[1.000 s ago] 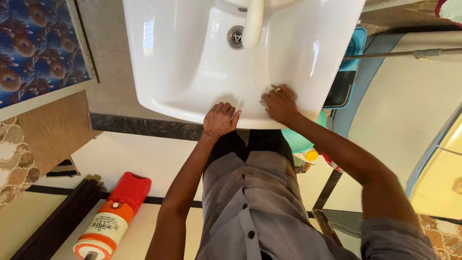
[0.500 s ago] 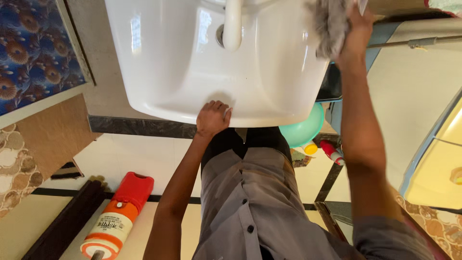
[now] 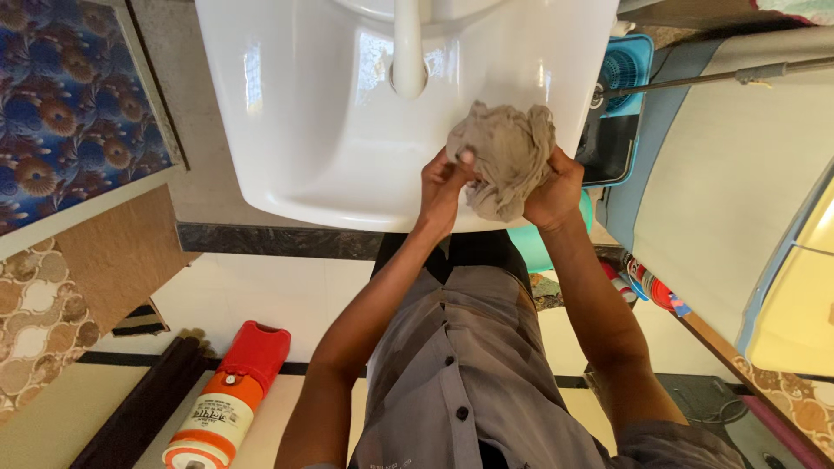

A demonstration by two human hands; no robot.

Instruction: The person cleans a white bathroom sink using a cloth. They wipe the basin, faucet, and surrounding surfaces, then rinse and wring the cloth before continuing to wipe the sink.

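Both hands meet over the front lip of a white washbasin (image 3: 304, 130), and between them sits a crumpled grey-brown cloth (image 3: 504, 156). The left hand (image 3: 443, 187) closes its grip on the cloth's near-left edge, thumb pressed up against the fabric. The right hand (image 3: 556, 191) cups the cloth from the other side, its fingers wrapped into the folds, so the grip on that side is closed on the cloth too. The cloth bunches above the two grips, hanging over the inner slope of the basin; whether it touches the porcelain cannot be told.

Just beyond the grips, a white tap spout (image 3: 407, 48) reaches down over the bowl. Below the grips, the person's grey buttoned shirt (image 3: 460, 373) fills the middle of the view. Well apart from the left grip, down on the tiled floor (image 3: 287, 295), lies a red and orange spray can (image 3: 228, 399). Out past the right grip stand a blue mop bucket (image 3: 625, 69) with a metal handle (image 3: 712, 76) across it, and red bottles (image 3: 651, 287) lower down on the floor.
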